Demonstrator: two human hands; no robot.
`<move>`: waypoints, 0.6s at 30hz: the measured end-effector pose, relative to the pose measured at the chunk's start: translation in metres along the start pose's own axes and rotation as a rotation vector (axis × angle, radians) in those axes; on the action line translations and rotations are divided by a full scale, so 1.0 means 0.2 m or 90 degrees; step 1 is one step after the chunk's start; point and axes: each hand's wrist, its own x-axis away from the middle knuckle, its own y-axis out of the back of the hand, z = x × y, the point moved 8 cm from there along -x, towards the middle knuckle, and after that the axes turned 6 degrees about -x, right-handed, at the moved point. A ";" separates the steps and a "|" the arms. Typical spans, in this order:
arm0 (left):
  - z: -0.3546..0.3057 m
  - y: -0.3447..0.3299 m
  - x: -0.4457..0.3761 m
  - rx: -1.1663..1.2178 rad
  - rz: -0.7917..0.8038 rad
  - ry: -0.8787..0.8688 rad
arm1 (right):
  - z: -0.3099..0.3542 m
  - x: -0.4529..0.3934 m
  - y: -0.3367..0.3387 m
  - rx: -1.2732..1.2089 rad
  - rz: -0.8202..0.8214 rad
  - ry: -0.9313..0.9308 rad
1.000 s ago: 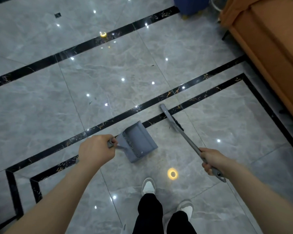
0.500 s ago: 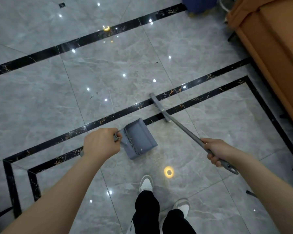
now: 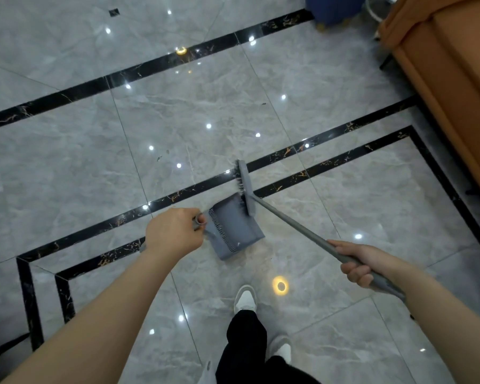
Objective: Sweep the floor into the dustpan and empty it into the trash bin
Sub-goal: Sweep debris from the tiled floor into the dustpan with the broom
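Note:
A grey dustpan (image 3: 233,231) sits on the glossy grey tile floor, its mouth facing right and away from me. My left hand (image 3: 172,234) grips the top of its long handle. My right hand (image 3: 355,261) grips the grey pole of a broom (image 3: 288,220). The broom head (image 3: 245,187) rests with its near end over the dustpan's far edge, bristles toward the pan. No trash bin can be seen.
An orange sofa (image 3: 455,79) fills the right side and top right corner. A blue object on small gold feet (image 3: 333,9) stands at the top. Black inlay strips (image 3: 150,73) cross the floor. My feet in white shoes (image 3: 245,297) stand just behind the dustpan.
The broom head has swept leftward and toward me, from right of the dustpan to its far edge. My left hand and the dustpan have stayed about in place.

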 end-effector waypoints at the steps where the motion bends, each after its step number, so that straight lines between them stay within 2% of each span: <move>1: 0.01 -0.01 0.03 0.012 0.005 0.012 | 0.00 0.02 0.03 -0.002 -0.010 0.011; 8: 0.09 -0.12 0.36 0.076 0.004 0.080 | -0.10 0.07 0.22 0.089 -0.120 0.101; 13: 0.15 -0.17 0.65 0.072 -0.031 0.110 | -0.32 0.08 0.32 0.130 -0.176 0.151; 18: 0.20 -0.33 0.88 0.068 0.011 0.114 | -0.54 0.06 0.41 0.144 -0.205 0.147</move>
